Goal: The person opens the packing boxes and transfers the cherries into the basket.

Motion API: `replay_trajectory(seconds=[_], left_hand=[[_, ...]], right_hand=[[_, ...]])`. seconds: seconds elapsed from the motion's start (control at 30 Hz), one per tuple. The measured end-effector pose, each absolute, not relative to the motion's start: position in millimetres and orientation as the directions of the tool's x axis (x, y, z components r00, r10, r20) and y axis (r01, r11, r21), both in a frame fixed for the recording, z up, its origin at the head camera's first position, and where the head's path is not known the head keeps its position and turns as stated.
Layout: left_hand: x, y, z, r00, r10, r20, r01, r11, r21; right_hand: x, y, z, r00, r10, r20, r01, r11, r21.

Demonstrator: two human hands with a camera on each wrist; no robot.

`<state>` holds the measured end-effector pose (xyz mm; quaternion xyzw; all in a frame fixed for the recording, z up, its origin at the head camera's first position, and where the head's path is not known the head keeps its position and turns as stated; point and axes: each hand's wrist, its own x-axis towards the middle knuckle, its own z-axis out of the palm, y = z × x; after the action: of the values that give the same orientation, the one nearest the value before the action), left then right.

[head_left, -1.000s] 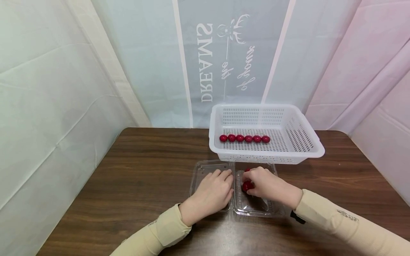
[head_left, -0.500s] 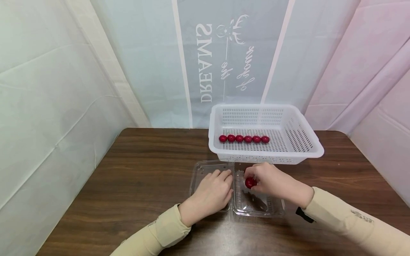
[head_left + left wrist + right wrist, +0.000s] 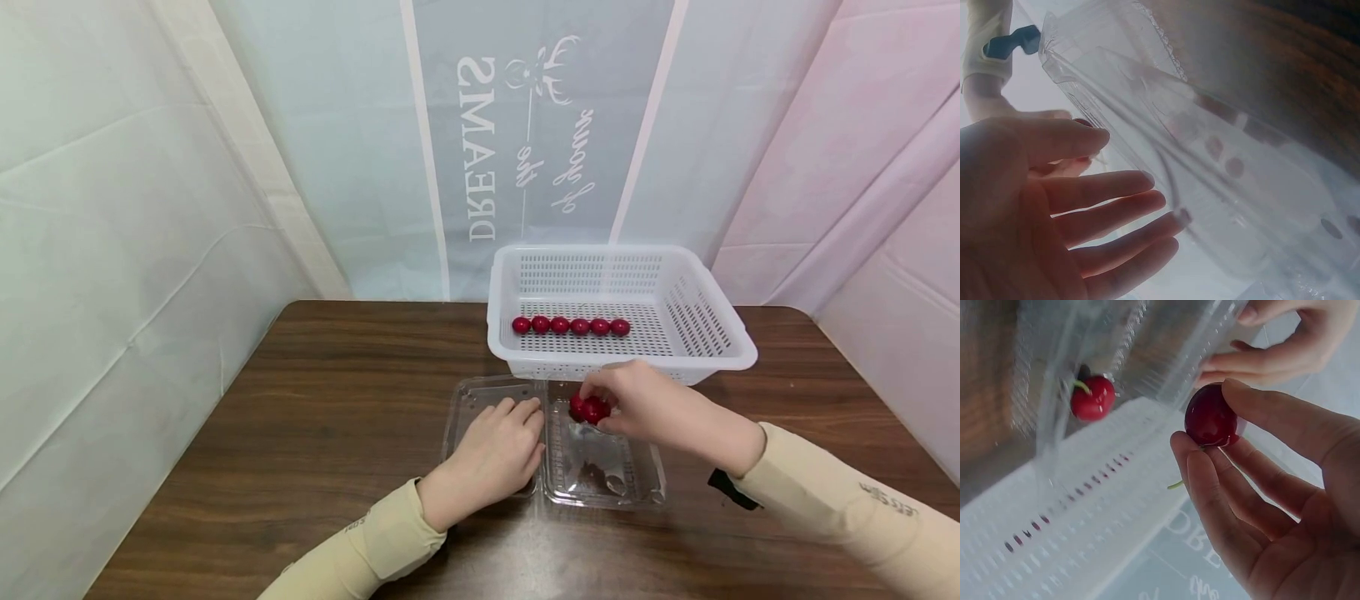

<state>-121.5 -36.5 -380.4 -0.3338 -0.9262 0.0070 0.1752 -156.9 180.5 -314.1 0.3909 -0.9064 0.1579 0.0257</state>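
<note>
My right hand [image 3: 647, 403] pinches a dark red cherry [image 3: 1211, 415] between thumb and fingertips, over the far part of a clear plastic clamshell box [image 3: 600, 462]. A thin green stem shows below that fruit in the right wrist view. A second cherry [image 3: 1092, 398], brighter red with a short stem, lies in the box apart from the held one. Fingers loosely extended, my left hand [image 3: 491, 450] rests on the box's opened lid [image 3: 472, 400], by the hinge side. In the left wrist view its fingers [image 3: 1116, 212] spread beside the clear plastic and hold nothing.
Behind the box stands a white perforated plastic basket [image 3: 720, 360], with a row of several cherries [image 3: 560, 326] on its floor. The brown wooden table [image 3: 337, 400] extends to both sides. A printed cloth [image 3: 555, 150] hangs behind the table.
My right hand has lifted the cherry and moved it away from me and slightly right, toward the other cherry at the box's far end. The left hand has stayed in place.
</note>
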Motion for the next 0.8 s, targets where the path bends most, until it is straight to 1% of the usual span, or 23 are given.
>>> replay_trajectory(seconds=[0.17, 0.47, 0.8], left_hand=[[-122, -37, -380, -0.713, 0.621, 0.325, 0.616, 0.777, -0.133], [-122, -37, -381, -0.713, 0.622, 0.324, 0.615, 0.777, -0.137], [-122, -36, -381, -0.712, 0.621, 0.329, 0.616, 0.776, -0.135]], right_hand=[[-160, 182, -303, -0.703, -0.690, 0.170, -0.708, 0.657, -0.259], [-174, 190, -289, -0.703, -0.678, 0.215, -0.711, 0.664, -0.231], [-190, 199, -283, -0.706, -0.666, 0.242, -0.708, 0.678, -0.200]])
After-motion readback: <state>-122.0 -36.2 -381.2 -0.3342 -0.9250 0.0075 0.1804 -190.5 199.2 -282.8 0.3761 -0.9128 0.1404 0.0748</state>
